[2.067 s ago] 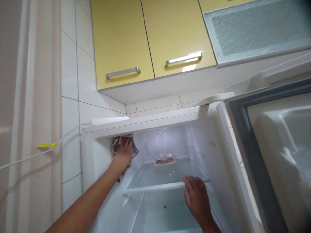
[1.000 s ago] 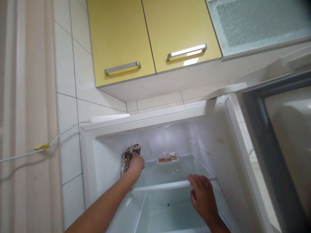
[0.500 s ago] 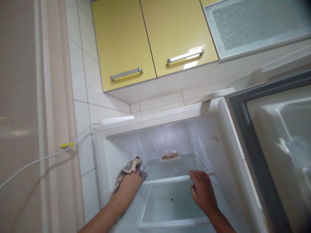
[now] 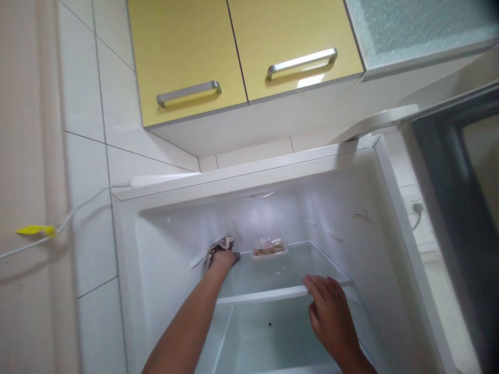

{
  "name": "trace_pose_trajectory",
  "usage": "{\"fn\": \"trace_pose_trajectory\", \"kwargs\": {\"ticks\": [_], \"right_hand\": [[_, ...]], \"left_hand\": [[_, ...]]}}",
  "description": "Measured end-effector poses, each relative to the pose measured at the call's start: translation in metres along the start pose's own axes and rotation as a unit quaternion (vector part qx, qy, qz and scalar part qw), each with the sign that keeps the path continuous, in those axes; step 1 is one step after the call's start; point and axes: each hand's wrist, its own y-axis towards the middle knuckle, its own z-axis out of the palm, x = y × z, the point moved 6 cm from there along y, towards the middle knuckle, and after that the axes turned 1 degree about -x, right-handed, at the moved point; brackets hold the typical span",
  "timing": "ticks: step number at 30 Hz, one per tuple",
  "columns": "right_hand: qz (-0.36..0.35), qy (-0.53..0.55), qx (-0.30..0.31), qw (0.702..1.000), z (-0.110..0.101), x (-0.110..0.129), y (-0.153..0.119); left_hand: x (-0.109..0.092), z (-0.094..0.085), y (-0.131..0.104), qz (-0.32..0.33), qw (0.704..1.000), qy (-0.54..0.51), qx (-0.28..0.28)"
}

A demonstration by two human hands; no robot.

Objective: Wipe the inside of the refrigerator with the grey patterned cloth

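Observation:
Inside the opened fridge (image 4: 249, 171), my left hand (image 4: 223, 258) is closed on a crumpled patterned cloth (image 4: 212, 254). The cloth is at the back left of the upper glass shelf (image 4: 268, 272), by the side wall. To its right, on the same shelf, stands a small clear plastic food container (image 4: 268, 248) with brownish contents. My right hand (image 4: 331, 311) rests its fingertips at the white front edge of that shelf, on the right. Its fingers are stretched out and bent a little, and I see nothing held in them.
A lower glass shelf (image 4: 257, 337) bears a small dark spot. The fridge door (image 4: 460, 208) stands open on the right. Yellow cabinets (image 4: 187, 47) with metal handles hang above. A white cable (image 4: 81, 205) with a yellow tag runs along the tiled wall at left.
My left hand has reached deeper into the fridge with the cloth, toward the back wall. The right hand stays at the shelf edge. The camera view has shifted closer.

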Motion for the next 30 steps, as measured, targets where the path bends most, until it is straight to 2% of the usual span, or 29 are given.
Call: {"fn": "trace_pose_trajectory", "kwargs": {"ticks": [3,6,9,12,19,26,30], "right_hand": [[0.002,-0.006,0.001,1.000,0.005,-0.002,-0.002],[0.005,-0.012,-0.011,1.000,0.006,-0.002,-0.003],[0.013,-0.032,-0.022,0.999,0.006,0.000,-0.002],[0.011,-0.052,-0.020,0.998,0.007,0.001,-0.001],[-0.009,-0.059,-0.026,0.998,0.011,-0.002,-0.004],[0.005,-0.058,0.002,0.998,0.008,-0.002,-0.003],[0.009,-0.056,0.021,0.998,0.006,-0.001,-0.003]], "left_hand": [[-0.002,0.013,0.026,0.003,1.000,0.022,0.022],[-0.001,0.023,0.040,0.015,0.998,0.043,0.037],[0.000,0.028,0.042,0.030,0.997,0.052,0.046],[-0.002,0.025,0.033,0.036,0.997,0.051,0.050],[0.001,0.008,-0.016,0.082,0.995,0.012,0.055],[0.001,-0.012,-0.092,0.157,0.983,-0.087,0.038],[0.007,-0.022,-0.137,0.152,0.979,-0.134,0.028]]}}
